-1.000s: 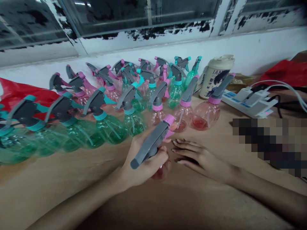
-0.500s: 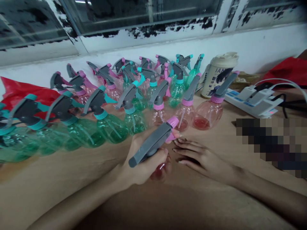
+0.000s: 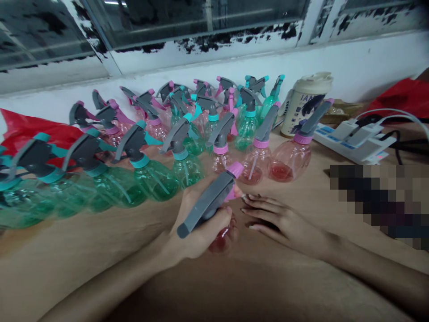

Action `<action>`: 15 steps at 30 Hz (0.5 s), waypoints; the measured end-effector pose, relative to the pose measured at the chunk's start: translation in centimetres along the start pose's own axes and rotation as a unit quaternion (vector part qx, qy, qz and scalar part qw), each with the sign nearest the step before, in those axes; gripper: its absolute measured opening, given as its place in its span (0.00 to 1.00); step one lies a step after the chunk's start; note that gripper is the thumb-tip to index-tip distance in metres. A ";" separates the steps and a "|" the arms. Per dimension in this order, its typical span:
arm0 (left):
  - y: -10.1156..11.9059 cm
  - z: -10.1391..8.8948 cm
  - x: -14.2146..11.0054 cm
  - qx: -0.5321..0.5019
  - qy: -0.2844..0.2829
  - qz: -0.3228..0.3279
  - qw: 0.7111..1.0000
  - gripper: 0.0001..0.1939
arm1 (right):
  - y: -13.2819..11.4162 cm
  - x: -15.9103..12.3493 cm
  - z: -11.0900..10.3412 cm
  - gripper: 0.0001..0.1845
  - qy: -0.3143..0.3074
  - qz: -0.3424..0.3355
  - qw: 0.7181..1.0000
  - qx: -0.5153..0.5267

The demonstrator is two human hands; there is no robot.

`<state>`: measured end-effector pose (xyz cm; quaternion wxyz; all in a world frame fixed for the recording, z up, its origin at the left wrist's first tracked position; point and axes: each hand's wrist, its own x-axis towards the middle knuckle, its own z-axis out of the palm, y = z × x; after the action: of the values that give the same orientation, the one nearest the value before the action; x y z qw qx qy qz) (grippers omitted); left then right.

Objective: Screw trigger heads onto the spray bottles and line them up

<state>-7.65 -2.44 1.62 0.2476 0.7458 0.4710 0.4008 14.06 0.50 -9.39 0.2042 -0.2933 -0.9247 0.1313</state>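
Observation:
My left hand point(image 3: 197, 223) is wrapped round the neck of a spray bottle point(image 3: 221, 241) with a grey head, a pink nozzle and a clear pinkish body. One or more of its fingers reach the pink trigger, under the nozzle that points away to the right. Most of the bottle's neck is hidden by that hand. To its right, my right hand point(image 3: 279, 217) lies on the wooden table point(image 3: 288, 281) with fingers stretched out, holding nothing. Its fingertips are close to the bottle but apart from it.
Several green spray bottles point(image 3: 157, 181) and pink spray bottles point(image 3: 290, 158) stand in rows beyond my hands. A coffee cup point(image 3: 303, 105) is at the back right, beside a white power strip point(image 3: 355, 143) with cables. Red plastic point(image 3: 36, 129) lies at the left. A pixelated patch covers the right edge.
The head of the spray bottle has shifted slightly left in my left hand, and its fingers at the trigger have moved a little. My right hand stays in place.

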 end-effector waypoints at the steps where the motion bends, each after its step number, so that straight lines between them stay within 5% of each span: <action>1: -0.1 0.1 0.0 -0.001 0.005 -0.002 1.000 0.04 | 0.0 0.0 0.0 0.19 -0.003 -0.001 1.000 -0.001; 15: -0.8 0.9 -0.2 0.044 0.035 0.018 0.998 0.07 | 0.2 -0.1 0.1 0.19 0.000 -0.006 1.000 0.001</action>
<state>-7.34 -2.24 0.46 0.1906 0.7496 0.4831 0.4103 14.17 0.62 -9.58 0.2052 -0.2880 -0.9262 0.1311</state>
